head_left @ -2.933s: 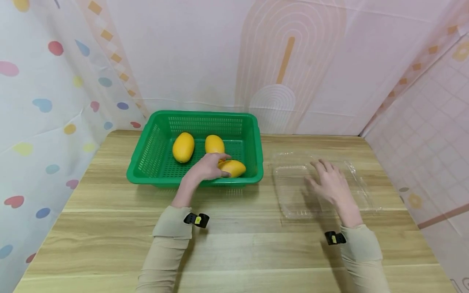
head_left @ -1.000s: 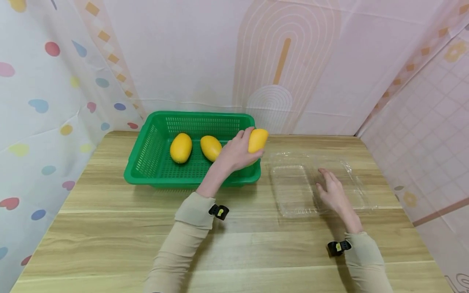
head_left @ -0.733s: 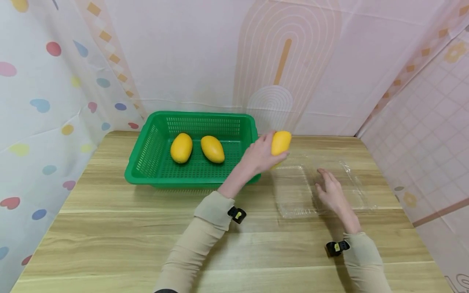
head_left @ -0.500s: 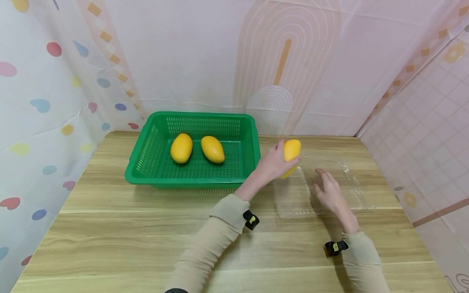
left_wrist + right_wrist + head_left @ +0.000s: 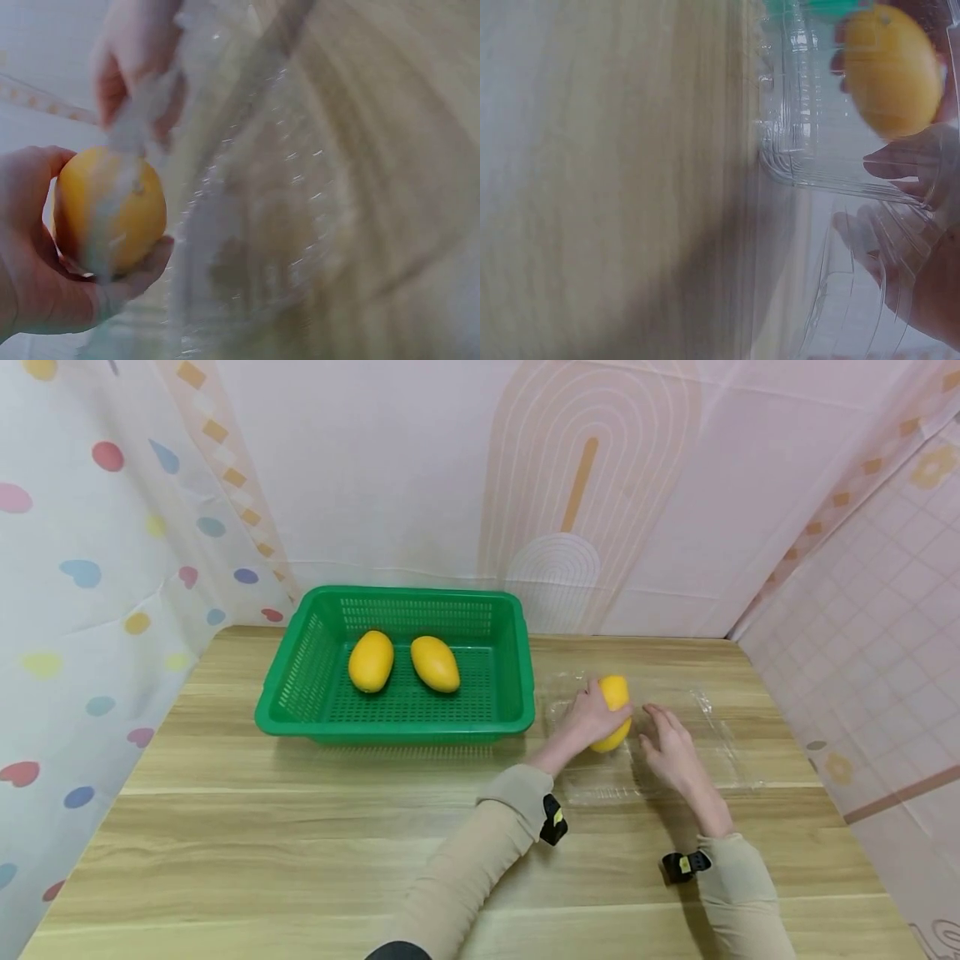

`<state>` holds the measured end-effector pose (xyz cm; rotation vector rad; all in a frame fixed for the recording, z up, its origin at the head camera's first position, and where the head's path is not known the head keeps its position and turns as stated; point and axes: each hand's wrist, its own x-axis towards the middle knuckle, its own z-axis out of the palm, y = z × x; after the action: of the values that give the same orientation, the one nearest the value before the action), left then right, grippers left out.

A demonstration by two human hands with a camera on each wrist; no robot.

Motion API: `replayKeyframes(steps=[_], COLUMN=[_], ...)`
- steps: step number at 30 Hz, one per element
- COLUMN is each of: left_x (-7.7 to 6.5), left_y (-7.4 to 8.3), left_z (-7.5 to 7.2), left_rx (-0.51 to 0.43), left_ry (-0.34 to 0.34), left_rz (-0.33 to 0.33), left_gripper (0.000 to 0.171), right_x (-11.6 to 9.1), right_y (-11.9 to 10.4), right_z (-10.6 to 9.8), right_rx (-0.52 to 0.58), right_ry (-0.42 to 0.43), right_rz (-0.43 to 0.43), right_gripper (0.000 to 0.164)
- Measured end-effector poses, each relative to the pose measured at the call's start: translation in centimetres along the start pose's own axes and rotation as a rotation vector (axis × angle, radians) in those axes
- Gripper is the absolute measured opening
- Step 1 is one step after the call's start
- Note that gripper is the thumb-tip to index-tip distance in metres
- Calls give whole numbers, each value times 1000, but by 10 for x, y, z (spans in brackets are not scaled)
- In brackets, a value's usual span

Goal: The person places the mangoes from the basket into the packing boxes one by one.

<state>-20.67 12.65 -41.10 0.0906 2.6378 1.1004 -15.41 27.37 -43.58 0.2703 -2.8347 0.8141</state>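
Observation:
My left hand (image 5: 588, 717) grips a yellow mango (image 5: 615, 692), thumb and fingers curled round its sides. Below it is the left half of a clear plastic clamshell box (image 5: 596, 787), which lies opened out on the table. The mango (image 5: 120, 214) fills that hand's grasp in the left wrist view. My right hand (image 5: 678, 760) rests at the middle of the box, by the fold between its two halves, with fingers loosely extended. Through the clear wall of the box (image 5: 787, 169), the right wrist view shows the mango in the left hand's fingers.
A green slotted basket (image 5: 397, 728) stands left of the box, holding two more mangoes, one at left (image 5: 371, 662) and one at right (image 5: 435, 664). Both sit on the wooden table (image 5: 300, 860). A patterned cloth (image 5: 420, 468) hangs behind the table and at its sides.
My left hand has lifted a mango from the basket, carried it right over the rim and lowered it to the box's left half. The right hand has shifted only slightly.

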Motion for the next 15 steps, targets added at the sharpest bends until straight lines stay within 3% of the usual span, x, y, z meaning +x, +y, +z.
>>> replayKeyframes(steps=[7, 15], left_x=[1, 2], left_y=[-7, -6], left_z=[15, 19], left_rx=[18, 92], left_ry=[61, 119], left_rz=[10, 70], left_gripper=[71, 67], right_x=[1, 0], right_y=[-1, 1], right_z=[0, 0], right_rx=[-3, 3], right_ry=[-7, -12], right_rz=[5, 15], right_gripper=[52, 53])
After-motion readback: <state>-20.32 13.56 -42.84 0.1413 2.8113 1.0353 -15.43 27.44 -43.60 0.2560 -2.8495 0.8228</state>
